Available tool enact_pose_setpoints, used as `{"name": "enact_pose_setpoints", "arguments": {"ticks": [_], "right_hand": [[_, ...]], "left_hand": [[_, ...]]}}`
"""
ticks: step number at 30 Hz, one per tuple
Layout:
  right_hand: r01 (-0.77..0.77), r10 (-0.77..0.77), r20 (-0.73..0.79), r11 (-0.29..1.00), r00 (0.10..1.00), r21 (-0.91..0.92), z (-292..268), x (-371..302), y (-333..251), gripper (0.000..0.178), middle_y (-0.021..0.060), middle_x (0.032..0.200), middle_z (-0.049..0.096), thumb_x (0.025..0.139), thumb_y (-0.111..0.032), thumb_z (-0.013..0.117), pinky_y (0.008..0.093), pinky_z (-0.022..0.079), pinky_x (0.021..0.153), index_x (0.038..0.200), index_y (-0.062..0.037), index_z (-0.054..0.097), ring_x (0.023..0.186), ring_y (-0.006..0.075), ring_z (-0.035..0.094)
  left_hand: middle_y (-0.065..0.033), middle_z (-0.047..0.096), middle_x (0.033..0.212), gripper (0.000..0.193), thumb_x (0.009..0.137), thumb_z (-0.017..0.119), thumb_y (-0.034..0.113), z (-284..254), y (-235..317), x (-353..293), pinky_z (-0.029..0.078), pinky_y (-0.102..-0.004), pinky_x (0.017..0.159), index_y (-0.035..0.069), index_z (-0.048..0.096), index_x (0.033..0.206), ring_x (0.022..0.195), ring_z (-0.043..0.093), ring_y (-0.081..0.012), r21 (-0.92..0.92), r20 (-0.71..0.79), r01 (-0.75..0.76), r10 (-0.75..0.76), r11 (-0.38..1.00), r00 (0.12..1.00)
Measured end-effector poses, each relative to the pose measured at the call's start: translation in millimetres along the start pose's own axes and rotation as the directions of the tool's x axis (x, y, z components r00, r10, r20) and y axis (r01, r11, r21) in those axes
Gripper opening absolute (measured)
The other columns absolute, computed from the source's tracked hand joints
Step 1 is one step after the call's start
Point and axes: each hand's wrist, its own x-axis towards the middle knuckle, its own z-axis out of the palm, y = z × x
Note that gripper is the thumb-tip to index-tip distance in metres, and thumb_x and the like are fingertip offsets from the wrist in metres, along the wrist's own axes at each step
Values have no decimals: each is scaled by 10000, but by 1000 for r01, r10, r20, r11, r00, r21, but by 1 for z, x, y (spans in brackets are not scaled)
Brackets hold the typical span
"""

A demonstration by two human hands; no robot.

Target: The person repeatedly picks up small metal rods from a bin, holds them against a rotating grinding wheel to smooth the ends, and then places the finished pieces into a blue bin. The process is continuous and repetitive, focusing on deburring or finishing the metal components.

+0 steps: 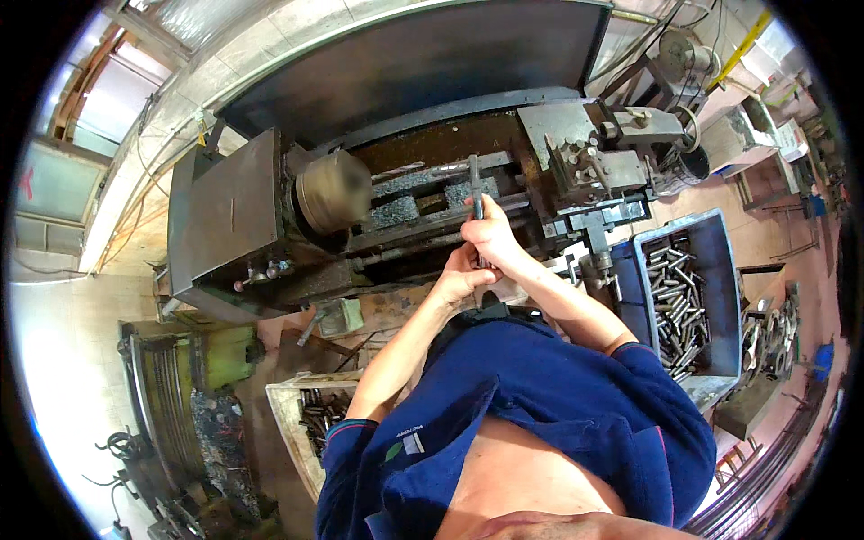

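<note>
Both my hands meet in front of the lathe bed (396,256). My right hand (492,236) is closed around a slim grey metal tool with a dark middle part, which looks like a caliper (476,175); its long end points away from me over the bed. Just below, my left hand (462,277) is closed, its thumb and fingers pinching a short metal piece (484,262) under the right hand. Whether that piece touches the tool is hidden by my fingers. To the left sits the round lathe chuck (331,192), its front face blurred.
The lathe carriage (589,166) stands right of the bed, with metal chips (396,211) between the rails. At my right is a blue bin (733,297) of metal pins (679,306). A pale crate (288,414) with more metal parts stands at lower left. Long bars lie at far right.
</note>
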Motion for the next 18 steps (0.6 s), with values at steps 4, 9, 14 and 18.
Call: {"name": "enact_pose_setpoints", "arguments": {"ticks": [4, 9, 14, 18], "right_hand": [[-39, 39, -3, 999, 999, -33, 0, 11, -6, 345, 8, 713, 444, 630, -30, 532, 246, 348, 515, 969, -26, 474, 607, 100, 422], [-33, 33, -2, 986, 999, -162, 4, 22, -9, 297, 13, 678, 434, 623, -48, 534, 267, 348, 496, 910, -23, 460, 597, 106, 423], [-113, 126, 29, 954, 992, -277, 31, 20, -20, 300, 105, 726, 513, 608, -117, 577, 310, 415, 610, 870, 5, 495, 692, 181, 501], [-213, 229, 36, 944, 973, -251, 54, 18, -26, 302, 90, 702, 532, 596, -118, 607, 323, 444, 603, 857, 7, 521, 673, 187, 518]], "left_hand": [[-47, 563, 939, 691, 580, 797, 143, -2, 6, 12, 487, -258, 775, -8, 427, 1144, 841, 572, -137, 21, 28, 15, -15, 1000, 999], [-63, 545, 1026, 740, 585, 802, 232, -4, 13, 10, 480, -281, 805, -9, 421, 1172, 938, 550, -151, 64, 38, -4, 2, 998, 999], [-65, 549, 1006, 717, 580, 810, 208, -22, 18, 2, 488, -285, 794, -25, 439, 1147, 933, 550, -165, 26, 6, -50, 50, 998, 999], [-67, 566, 993, 629, 628, 756, 155, -45, 15, -9, 481, -286, 804, -30, 448, 1144, 916, 565, -176, 16, -17, -20, 20, 1000, 1000]]}}
